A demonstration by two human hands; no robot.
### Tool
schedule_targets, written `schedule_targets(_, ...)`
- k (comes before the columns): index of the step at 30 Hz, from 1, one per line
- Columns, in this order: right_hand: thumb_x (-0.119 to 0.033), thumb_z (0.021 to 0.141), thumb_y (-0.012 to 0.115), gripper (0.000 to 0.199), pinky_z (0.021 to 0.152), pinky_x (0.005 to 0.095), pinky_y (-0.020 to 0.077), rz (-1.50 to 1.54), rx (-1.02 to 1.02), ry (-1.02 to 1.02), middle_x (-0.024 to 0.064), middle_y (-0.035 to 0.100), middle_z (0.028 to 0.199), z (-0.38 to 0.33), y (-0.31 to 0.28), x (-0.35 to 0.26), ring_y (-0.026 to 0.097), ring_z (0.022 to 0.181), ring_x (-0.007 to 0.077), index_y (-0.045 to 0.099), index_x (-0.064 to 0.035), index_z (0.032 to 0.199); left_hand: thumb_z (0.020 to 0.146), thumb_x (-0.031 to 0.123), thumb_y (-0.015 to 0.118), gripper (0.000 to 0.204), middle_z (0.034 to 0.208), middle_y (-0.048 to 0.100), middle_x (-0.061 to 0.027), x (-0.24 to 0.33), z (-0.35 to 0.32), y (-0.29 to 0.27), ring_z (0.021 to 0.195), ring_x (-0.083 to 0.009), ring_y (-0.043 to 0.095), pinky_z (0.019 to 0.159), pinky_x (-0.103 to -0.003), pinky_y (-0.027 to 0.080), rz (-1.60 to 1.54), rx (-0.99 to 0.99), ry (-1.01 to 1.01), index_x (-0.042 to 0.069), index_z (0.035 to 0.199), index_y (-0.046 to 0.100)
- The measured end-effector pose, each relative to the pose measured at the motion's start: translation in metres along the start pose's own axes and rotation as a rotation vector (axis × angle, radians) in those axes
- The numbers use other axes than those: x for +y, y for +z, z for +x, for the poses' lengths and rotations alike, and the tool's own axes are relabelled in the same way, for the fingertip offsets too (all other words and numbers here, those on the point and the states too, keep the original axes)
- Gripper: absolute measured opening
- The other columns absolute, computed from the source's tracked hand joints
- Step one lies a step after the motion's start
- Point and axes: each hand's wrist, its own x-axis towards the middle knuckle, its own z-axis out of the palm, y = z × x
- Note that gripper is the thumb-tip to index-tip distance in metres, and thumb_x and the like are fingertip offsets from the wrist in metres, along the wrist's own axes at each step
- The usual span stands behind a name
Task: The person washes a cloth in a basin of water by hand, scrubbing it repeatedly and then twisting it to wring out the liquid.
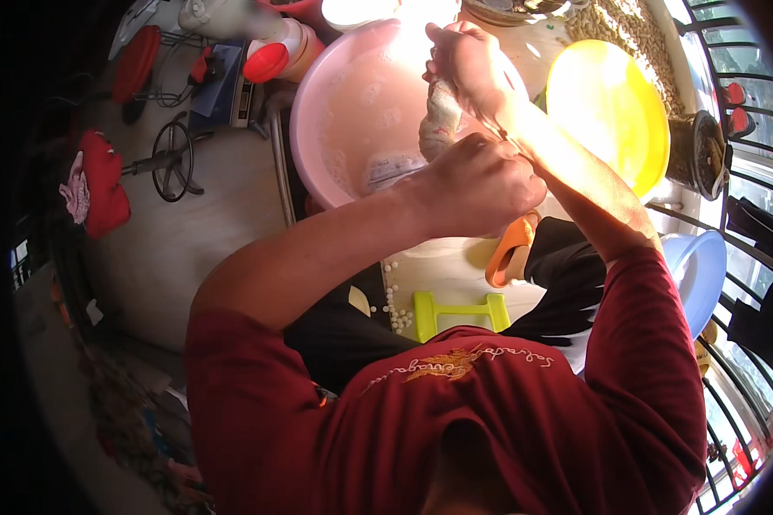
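Note:
A large pink basin in front of me holds cloudy, sudsy water. Above it, a whitish cloth is twisted into a thick rope between my two hands. My right hand is closed round its far end. Nearer to me, my left hand makes a fist at the lower end, its back hiding most of what it grips. A greyish piece of fabric shows in the basin just beyond my left forearm; I cannot tell whether it belongs to the same cloth.
A yellow basin stands to the right in strong sunlight, and a light blue basin is nearer me. A green stool and an orange slipper are below. On the left are a black wheel-like stand and a red-capped container.

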Motion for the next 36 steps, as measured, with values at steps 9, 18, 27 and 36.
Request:
schedule_targets(9, -0.014, 0.090, 0.048, 0.013, 0.054, 0.0262, 0.0432, -0.063, -0.017, 0.097, 0.0046, 0.052, 0.068, 0.003, 0.005, -0.013, 0.049, 0.057, 0.0134, 0.054, -0.0018, 0.090, 0.068, 0.008, 0.060, 0.004, 0.075, 0.064, -0.0107, -0.028, 0.005, 0.042, 0.077, -0.0235, 0.063, 0.068, -0.035, 0.050, 0.033, -0.540, -0.052, 0.007, 0.064, 0.063)
schedule_targets(18, -0.015, 0.088, 0.051, 0.011, 0.045, 0.0257, 0.0367, -0.166, -0.021, -0.031, 0.0006, 0.047, 0.060, -0.001, 0.011, -0.010, 0.043, 0.049, 0.0117, 0.053, -0.0057, 0.081, 0.083, 0.016, 0.052, 0.016, 0.077, 0.061, -0.0077, -0.031, 0.024, 0.039, 0.074, -0.0162, 0.058, 0.066, -0.035, 0.045, -0.572, -0.649, -1.013, 0.007, 0.092, 0.061)
schedule_targets(27, -0.012, 0.084, 0.055, 0.010, 0.045, 0.0248, 0.0329, -0.090, -0.014, -0.478, -0.0012, 0.044, 0.057, 0.038, -0.074, -0.110, 0.040, 0.047, 0.0104, 0.053, -0.0088, 0.075, 0.066, -0.004, 0.052, 0.016, 0.074, 0.057, -0.0079, -0.042, 0.012, 0.002, 0.074, -0.0242, 0.056, 0.067, -0.034, 0.047, -0.190, 0.370, -0.272, 0.005, 0.078, 0.058)
schedule_targets(36, -0.010, 0.085, 0.057, 0.017, 0.063, 0.0355, 0.0509, -0.035, 0.581, -0.564, 0.0141, 0.056, 0.070, -0.005, -0.295, -0.195, 0.060, 0.066, 0.0269, 0.053, 0.0060, 0.084, 0.078, -0.002, 0.053, 0.012, 0.084, 0.058, -0.0043, -0.077, -0.116, 0.010, 0.080, -0.0106, 0.053, 0.071, -0.024, 0.044, -0.353, 0.128, -0.916, 0.001, 0.090, 0.056)
